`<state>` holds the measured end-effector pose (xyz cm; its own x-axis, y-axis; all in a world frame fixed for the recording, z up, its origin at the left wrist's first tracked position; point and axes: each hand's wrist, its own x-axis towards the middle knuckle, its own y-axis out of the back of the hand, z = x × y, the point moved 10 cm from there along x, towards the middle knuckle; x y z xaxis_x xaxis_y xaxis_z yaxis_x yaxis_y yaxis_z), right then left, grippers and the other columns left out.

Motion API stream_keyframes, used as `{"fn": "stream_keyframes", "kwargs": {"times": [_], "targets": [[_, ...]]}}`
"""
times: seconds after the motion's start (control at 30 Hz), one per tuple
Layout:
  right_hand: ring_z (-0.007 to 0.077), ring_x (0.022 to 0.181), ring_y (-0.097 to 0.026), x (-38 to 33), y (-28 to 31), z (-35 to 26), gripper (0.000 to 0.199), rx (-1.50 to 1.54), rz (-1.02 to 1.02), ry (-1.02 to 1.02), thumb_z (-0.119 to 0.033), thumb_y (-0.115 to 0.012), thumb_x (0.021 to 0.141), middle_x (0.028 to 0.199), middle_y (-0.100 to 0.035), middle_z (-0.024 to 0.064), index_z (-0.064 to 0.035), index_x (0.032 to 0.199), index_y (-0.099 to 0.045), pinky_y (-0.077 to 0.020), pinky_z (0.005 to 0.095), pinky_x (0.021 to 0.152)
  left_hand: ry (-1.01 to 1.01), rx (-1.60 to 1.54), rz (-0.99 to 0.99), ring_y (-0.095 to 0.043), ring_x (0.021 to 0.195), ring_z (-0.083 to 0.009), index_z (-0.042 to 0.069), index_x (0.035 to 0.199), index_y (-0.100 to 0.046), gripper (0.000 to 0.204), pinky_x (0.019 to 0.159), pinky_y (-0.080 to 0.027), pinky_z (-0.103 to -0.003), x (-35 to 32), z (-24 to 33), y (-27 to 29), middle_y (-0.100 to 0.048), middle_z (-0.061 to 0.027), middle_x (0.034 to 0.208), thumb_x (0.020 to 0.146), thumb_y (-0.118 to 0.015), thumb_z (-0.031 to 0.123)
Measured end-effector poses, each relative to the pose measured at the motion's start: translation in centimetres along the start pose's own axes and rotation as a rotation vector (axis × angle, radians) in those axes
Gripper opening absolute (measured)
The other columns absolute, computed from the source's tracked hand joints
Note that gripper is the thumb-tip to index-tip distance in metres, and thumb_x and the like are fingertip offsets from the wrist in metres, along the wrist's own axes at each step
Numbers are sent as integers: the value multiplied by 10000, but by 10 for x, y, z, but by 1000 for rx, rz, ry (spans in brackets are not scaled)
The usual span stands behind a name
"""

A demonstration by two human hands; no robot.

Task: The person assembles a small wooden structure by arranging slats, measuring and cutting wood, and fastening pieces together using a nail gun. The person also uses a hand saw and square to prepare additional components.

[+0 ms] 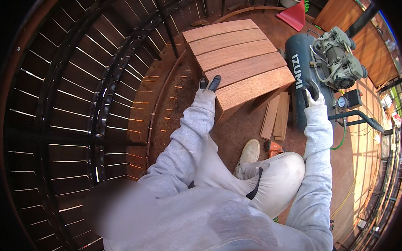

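A small wooden stool (pixel 243 51) with a slatted, reddish-brown top stands in front of me. My left hand (pixel 209 83), in a glove with dark fingers, grips its near left edge. One dark finger lies over the top, and others go down the side, partly hidden. Off the stool's right corner, my right hand (pixel 315 94) is held in front of the air compressor's dark tank (pixel 299 49). Its gloved fingers and thumb are apart with nothing seen between them. Whether it touches the tank, I cannot tell.
Loose wooden slats (pixel 276 115) lie right of the stool. An orange power tool (pixel 273 148) is by my shoe (pixel 250 151). A pressure gauge (pixel 342 102) and bent handle (pixel 360 114) stick out from the compressor. Left is a slatted wall (pixel 78 99); a red scoop-like thing (pixel 293 16) lies behind.
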<state>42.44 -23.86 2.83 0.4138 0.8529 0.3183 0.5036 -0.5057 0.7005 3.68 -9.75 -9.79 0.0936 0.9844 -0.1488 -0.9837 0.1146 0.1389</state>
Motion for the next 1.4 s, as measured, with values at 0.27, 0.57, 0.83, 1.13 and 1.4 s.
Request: {"fn": "stream_keyframes", "kwargs": {"times": [0.27,0.57,0.83,1.13,1.4], "targets": [[339,1267,-484,53,-87,-2,584,-468,-65,-316,-440,-601,907,1341,-534,192,-169,1400,-446,-385,401,1065,112,-18,-41,-536,1178,-364,-28,1370,-427,797,956,-426,-369,6,-1,-3,-582,-249,1251,827,-704,485],[329,1090,-605,20,-38,34,473,-368,-333,-371,-400,-669,870,1192,-634,143,-146,1256,-570,-469,406,916,-53,-304,-181,-580,1099,-199,-18,1461,-250,823,927,-458,-292,-84,14,-22,-606,-161,1211,854,-745,235],[375,1081,-588,8,-17,44,651,-340,154,-407,-614,-560,869,1113,-637,238,-51,1190,-622,-454,426,902,158,-904,-351,-501,1217,-220,66,1439,-353,643,1029,-420,-334,-124,-22,-46,-545,-100,1314,904,-661,246],[346,1094,-591,-17,-27,82,568,-653,-96,-470,-227,-589,899,1177,-599,185,-129,1428,-406,-469,384,942,445,-1273,-174,-535,1161,-297,113,1304,-542,610,1027,-391,-436,-99,15,-42,-584,-103,1277,942,-417,587],[189,745,-571,-44,-13,148,499,947,577,-713,-571,-527,922,831,-635,32,-100,983,-678,-461,318,724,340,-1309,-343,-554,1136,-279,114,1314,-522,524,985,-446,-426,-141,23,-53,-586,-99,1267,981,-410,502]]}}
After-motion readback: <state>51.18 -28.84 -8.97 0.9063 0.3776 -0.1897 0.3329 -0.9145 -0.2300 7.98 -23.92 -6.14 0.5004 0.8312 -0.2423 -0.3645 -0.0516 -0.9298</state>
